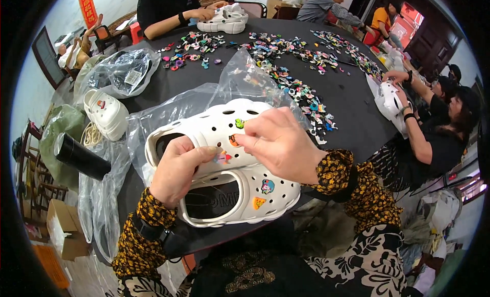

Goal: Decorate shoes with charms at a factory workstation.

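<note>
A pair of white clogs lies in front of me, soles down. My left hand [176, 169] grips the farther clog [201, 122], its thumb beside a multicoloured shoe charm [222, 157]. Fingers curled, my right hand [280, 146] pinches at an orange shoe charm [234, 140] on that clog's upper; whether it is fully in its hole is hidden. Just above sits a green charm [240, 124]. The nearer clog [286, 191] carries a pizza-slice charm [259, 202] and a blue-haired figure charm [267, 186].
Loose charms [286, 52] are strewn across the black table [347, 100]. Clear plastic bags [173, 105], another white clog [109, 115] and a black cylinder [81, 156] lie at left. Co-workers handle white clogs [223, 22] across the table and at right [390, 100].
</note>
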`<state>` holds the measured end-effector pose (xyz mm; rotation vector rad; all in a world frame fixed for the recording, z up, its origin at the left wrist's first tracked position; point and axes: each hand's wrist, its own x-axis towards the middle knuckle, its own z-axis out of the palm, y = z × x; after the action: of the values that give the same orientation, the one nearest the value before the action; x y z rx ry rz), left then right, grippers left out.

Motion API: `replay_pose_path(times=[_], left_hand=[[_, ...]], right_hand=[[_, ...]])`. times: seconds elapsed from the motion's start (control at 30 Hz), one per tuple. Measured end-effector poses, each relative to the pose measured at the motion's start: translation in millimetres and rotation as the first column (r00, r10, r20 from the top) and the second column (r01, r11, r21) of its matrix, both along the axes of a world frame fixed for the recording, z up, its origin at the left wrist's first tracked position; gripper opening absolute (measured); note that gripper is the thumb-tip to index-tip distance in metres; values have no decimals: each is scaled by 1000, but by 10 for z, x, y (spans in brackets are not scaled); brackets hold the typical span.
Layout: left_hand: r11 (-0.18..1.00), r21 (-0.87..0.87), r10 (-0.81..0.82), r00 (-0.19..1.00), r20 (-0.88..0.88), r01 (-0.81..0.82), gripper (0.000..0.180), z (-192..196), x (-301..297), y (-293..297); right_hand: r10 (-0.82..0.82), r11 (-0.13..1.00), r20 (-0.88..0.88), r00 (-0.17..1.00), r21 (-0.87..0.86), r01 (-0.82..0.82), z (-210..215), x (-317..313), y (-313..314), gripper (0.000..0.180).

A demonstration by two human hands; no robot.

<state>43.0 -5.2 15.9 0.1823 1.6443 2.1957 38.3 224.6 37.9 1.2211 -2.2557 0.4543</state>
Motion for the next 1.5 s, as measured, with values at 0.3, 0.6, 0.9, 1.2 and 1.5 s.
replay_pose_path(times=[0.3, 0.6, 0.9, 1.2, 1.5], left_hand=[[997, 1, 76, 997, -5, -76, 23, -32, 90, -12], [993, 13, 118, 989, 90, -119, 18, 11, -37, 1], [967, -161, 207, 978, 30, -200, 25, -226, -241, -204], [625, -760, -419, 743, -521, -180, 67, 114, 68, -506], [339, -895, -560, 703, -439, -289, 82, 76, 70, -478]], right_hand=[[50, 943, -164, 985, 331, 8, -92, 79, -150, 33], [-31, 980, 90, 995, 197, 13, -26, -73, 3, 39], [-137, 989, 405, 904, 7, 146, -25, 212, 733, 36], [-42, 923, 839, 543, -176, 343, -612, 698, 1127, 37], [79, 916, 869, 489, -257, 309, -851, 683, 995, 47]])
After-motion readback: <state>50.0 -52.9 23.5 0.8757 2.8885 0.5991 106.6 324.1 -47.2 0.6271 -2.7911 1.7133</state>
